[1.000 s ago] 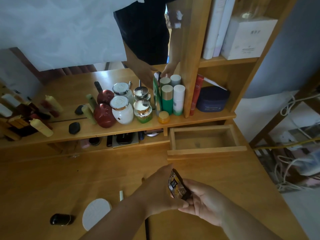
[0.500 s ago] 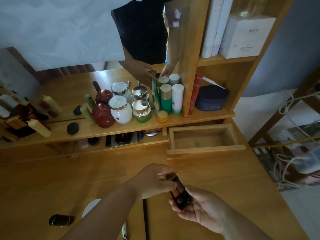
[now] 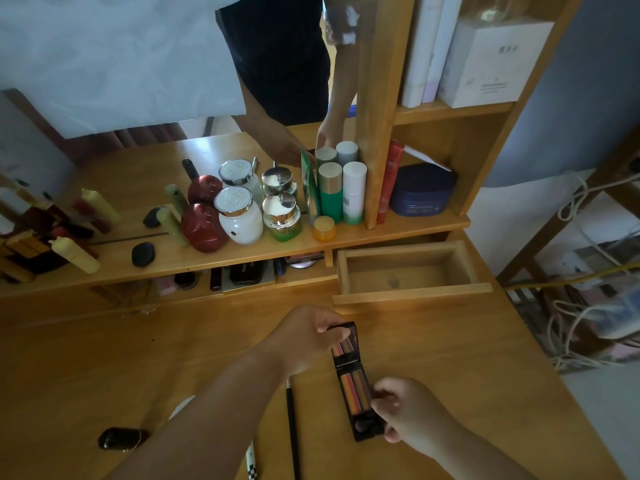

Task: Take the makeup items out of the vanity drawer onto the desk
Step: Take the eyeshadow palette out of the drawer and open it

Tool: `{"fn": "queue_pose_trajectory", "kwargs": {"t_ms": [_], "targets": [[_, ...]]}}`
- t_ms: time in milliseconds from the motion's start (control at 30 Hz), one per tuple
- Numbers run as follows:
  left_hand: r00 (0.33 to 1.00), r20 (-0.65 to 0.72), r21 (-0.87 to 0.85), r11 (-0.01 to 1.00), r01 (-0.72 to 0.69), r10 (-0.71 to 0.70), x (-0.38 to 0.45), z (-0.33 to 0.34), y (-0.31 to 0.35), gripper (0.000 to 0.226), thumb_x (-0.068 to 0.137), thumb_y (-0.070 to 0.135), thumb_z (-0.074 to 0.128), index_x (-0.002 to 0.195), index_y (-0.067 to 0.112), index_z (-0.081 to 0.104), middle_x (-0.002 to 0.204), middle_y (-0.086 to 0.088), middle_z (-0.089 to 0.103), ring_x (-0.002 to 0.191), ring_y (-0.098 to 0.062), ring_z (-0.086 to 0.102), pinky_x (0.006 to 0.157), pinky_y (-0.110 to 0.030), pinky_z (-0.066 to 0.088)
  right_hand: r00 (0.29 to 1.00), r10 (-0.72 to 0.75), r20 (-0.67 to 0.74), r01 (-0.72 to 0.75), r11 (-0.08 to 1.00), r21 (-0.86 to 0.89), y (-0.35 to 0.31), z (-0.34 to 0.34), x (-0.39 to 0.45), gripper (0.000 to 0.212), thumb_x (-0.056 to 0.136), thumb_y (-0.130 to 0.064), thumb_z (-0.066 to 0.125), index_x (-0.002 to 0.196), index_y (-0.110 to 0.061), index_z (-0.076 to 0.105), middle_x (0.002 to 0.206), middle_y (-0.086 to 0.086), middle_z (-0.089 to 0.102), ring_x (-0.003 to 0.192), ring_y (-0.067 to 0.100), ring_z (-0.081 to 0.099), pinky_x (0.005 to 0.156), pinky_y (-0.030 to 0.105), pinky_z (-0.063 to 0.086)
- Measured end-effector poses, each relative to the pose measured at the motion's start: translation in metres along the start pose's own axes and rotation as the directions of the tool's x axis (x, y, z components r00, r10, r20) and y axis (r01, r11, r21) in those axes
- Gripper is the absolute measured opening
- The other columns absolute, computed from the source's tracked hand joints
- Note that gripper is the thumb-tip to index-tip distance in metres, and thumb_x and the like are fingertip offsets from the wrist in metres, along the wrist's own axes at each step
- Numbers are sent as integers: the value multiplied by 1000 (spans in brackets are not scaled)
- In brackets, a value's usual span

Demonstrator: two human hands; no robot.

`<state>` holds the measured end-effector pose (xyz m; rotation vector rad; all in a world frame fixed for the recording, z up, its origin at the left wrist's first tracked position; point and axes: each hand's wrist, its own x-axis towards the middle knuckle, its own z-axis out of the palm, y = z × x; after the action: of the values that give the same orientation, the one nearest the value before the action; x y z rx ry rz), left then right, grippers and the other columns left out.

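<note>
A small black makeup palette (image 3: 356,393) with orange and pink strips lies open, flat, over the wooden desk (image 3: 467,358) between my hands. My left hand (image 3: 304,336) pinches the top edge of its lid. My right hand (image 3: 408,410) grips its lower half from the right. The wooden drawer (image 3: 412,289) stands pulled out behind them, and nothing shows inside it. On the desk near my left arm lie a thin black pencil (image 3: 292,434), a checkered pen (image 3: 251,462), a black oval case (image 3: 119,438) and a white round pad (image 3: 180,407), partly hidden by my forearm.
The shelf above the drawer carries jars (image 3: 239,220), a red bottle (image 3: 202,226) and green and white bottles (image 3: 341,192) in front of a mirror. A dark blue pouch (image 3: 422,192) sits right of the upright post. Compacts (image 3: 246,273) lie in the slot under the shelf. Cables (image 3: 588,306) hang off the desk's right side.
The palette was closed and held on edge between both hands; now its lid is folded back and it lies flat and open. My left hand moved to the lid's top.
</note>
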<state>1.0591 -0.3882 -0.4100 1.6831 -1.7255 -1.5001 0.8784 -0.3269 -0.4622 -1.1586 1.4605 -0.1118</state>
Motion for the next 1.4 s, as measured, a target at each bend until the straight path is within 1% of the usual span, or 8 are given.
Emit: {"fn": "queue_pose_trajectory", "kwargs": {"t_ms": [267, 400, 700, 900, 1033, 1167, 1267, 1400], "targets": [[1000, 27, -17, 1000, -14, 15, 5, 0, -3, 16, 89, 23, 58, 89, 31, 71, 95, 10, 71, 99, -6, 60, 97, -45, 46, 968, -212, -135, 129, 880, -457, -7, 6, -3, 30, 95, -25, 47, 124, -22, 51, 111, -6, 63, 95, 7, 59, 79, 20, 48], [999, 28, -11, 1000, -22, 22, 5, 1, -6, 15, 89, 21, 58, 94, 28, 70, 95, 11, 70, 99, -6, 60, 97, -45, 46, 957, -245, -155, 144, 867, -477, -7, 8, -2, 23, 93, -22, 50, 116, -24, 54, 100, -8, 62, 83, 5, 56, 65, 16, 44], [1000, 0, -18, 1000, -23, 23, 6, 4, -10, 18, 90, 23, 56, 99, 33, 67, 102, 12, 67, 103, -6, 56, 98, -42, 44, 960, -237, -150, 140, 866, -479, -6, 9, 1, 27, 91, -23, 54, 118, -24, 53, 105, -8, 62, 88, 5, 56, 75, 19, 48], [999, -27, -25, 999, -30, 29, 3, 2, -14, 24, 90, 24, 55, 113, 28, 62, 107, 11, 61, 107, -6, 53, 89, -27, 40, 963, -223, -152, 119, 856, -504, -9, 10, -1, 28, 91, -25, 53, 119, -23, 53, 104, -8, 62, 88, 5, 58, 77, 20, 50], [997, -78, -25, 1000, -18, 16, -5, -10, -22, 27, 91, 24, 54, 118, 26, 58, 108, 14, 57, 105, -2, 50, 85, -20, 37, 945, -277, -174, 143, 829, -542, -19, 6, -7, 27, 93, -27, 49, 119, -21, 54, 92, -10, 56, 79, 1, 53, 64, 13, 43], [987, -159, 40, 999, 17, -11, -24, -39, -43, 29, 92, 19, 53, 121, 20, 57, 117, 7, 60, 106, -4, 52, 78, -12, 39, 925, -334, -180, 184, 810, -556, -39, 12, -13, 18, 94, -29, 45, 106, -22, 58, 92, -8, 64, 80, 6, 62, 70, 20, 50], [971, -235, 89, 994, 56, -34, -47, -60, -60, 26, 92, 14, 53, 116, 19, 60, 113, 5, 64, 103, -7, 56, 77, -12, 41, 910, -392, -131, 258, 786, -562, -56, 31, -8, 17, 92, -28, 49, 105, -23, 58, 100, -4, 67, 93, 8, 64, 76, 22, 51], [965, -262, 156, 987, 46, -3, -81, -78, -76, 34, 90, 2, 51, 86, 35, 58, 84, 20, 57, 81, 0, 60, 65, -5, 45, 896, -444, -31, 347, 740, -577, -78, 62, 1, 30, 92, -30, 50, 122, -25, 51, 110, -6, 66, 101, 6, 61, 81, 22, 50]]}}
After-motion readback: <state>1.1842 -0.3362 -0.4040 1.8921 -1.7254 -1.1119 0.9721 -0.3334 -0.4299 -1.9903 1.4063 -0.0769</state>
